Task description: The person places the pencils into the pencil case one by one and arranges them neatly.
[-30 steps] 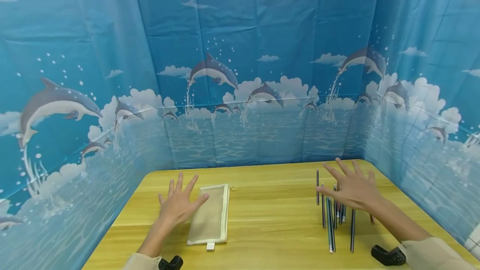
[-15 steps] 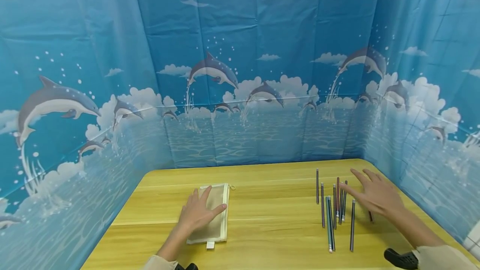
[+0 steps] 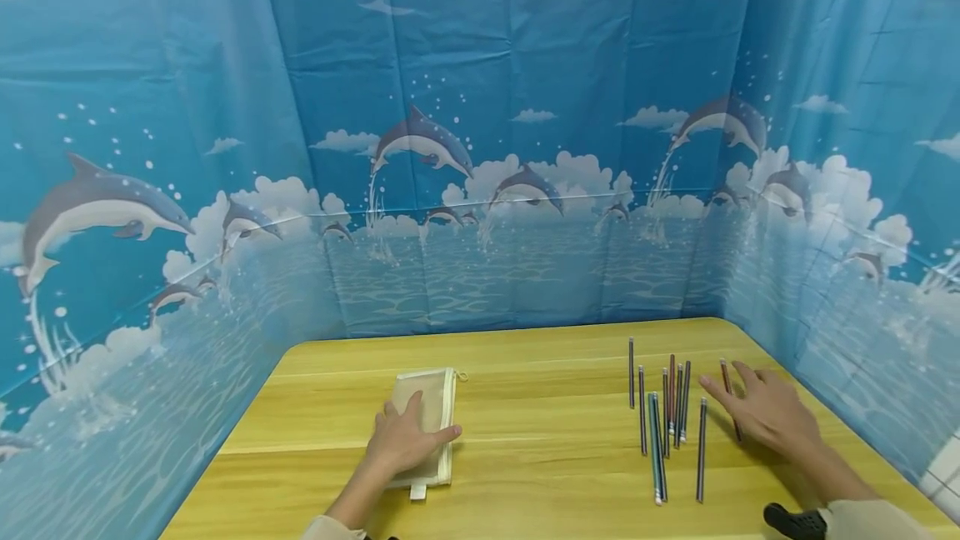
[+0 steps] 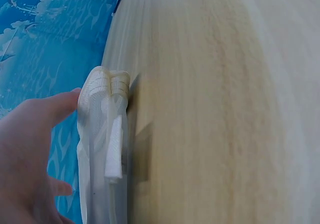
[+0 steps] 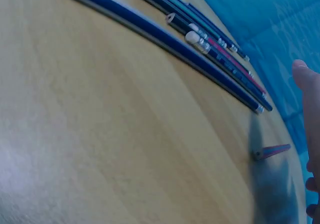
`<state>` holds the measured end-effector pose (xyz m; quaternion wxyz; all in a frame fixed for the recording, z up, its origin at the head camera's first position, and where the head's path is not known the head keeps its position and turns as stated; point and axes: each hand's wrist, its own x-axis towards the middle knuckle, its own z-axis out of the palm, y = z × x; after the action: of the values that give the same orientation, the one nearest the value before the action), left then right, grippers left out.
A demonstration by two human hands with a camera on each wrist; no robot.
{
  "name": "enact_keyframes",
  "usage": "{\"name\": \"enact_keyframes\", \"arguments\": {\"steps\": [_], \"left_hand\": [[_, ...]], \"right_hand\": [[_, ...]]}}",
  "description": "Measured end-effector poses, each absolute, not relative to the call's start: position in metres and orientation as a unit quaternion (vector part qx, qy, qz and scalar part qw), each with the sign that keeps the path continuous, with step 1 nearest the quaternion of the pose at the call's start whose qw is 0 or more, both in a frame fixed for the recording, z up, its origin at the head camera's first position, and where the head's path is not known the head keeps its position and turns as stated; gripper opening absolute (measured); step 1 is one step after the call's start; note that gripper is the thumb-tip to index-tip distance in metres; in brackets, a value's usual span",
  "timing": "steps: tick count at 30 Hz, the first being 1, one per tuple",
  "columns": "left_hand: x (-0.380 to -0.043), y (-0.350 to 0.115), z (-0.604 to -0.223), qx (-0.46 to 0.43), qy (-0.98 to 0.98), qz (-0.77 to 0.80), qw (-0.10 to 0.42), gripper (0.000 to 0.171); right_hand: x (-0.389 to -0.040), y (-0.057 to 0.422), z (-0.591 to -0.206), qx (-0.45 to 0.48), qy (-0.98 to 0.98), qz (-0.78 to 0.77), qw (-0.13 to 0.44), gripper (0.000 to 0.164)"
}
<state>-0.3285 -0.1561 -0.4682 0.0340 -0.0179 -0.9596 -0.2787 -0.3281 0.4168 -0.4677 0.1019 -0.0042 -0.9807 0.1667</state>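
A: Left grip [image 3: 401, 444]?
B: I'm seeing it spread over the left-side pouch [image 3: 433, 395], probably spanning its width; contact unclear.
A: Right grip [image 3: 777, 419]?
B: Empty, loosely parted, hovering by the rightmost pencil [image 3: 725, 373], whose isolation is probably leaving room.

A blue curtain [image 3: 457, 40] printed with leaping dolphins [image 3: 423, 138], white clouds [image 3: 581, 175] and rippling water [image 3: 487, 273] hangs behind and on both sides of a yellow wood-grain table [image 3: 532, 407]; pale tiles [image 3: 947, 470] show at far right.
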Motion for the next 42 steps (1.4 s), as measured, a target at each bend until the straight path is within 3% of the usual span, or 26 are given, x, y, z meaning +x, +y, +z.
{"name": "enact_keyframes", "arguments": {"steps": [7, 14, 23, 33, 42], "left_hand": [[-0.327, -0.158, -0.468, -0.016, -0.956, -0.291, 0.022, 0.110], [-0.327, -0.157, -0.468, -0.020, -0.953, -0.301, 0.020, 0.108], [-0.327, -0.156, -0.467, -0.021, -0.952, -0.303, 0.018, 0.107], [-0.328, -0.158, -0.469, -0.028, -0.951, -0.306, 0.022, 0.106], [-0.329, -0.159, -0.469, -0.034, -0.949, -0.313, 0.017, 0.104]], "right_hand": [[-0.330, 0.422, -0.479, -0.031, -0.986, 0.146, 0.077, 0.102], [-0.329, 0.425, -0.486, -0.025, -0.987, 0.131, 0.086, 0.096], [-0.334, 0.426, -0.494, -0.013, -0.984, 0.104, 0.145, 0.063], [-0.332, 0.423, -0.484, -0.031, -0.977, 0.162, 0.132, 0.030], [-0.329, 0.434, -0.482, -0.055, -0.962, 0.230, 0.137, 0.027]]}}
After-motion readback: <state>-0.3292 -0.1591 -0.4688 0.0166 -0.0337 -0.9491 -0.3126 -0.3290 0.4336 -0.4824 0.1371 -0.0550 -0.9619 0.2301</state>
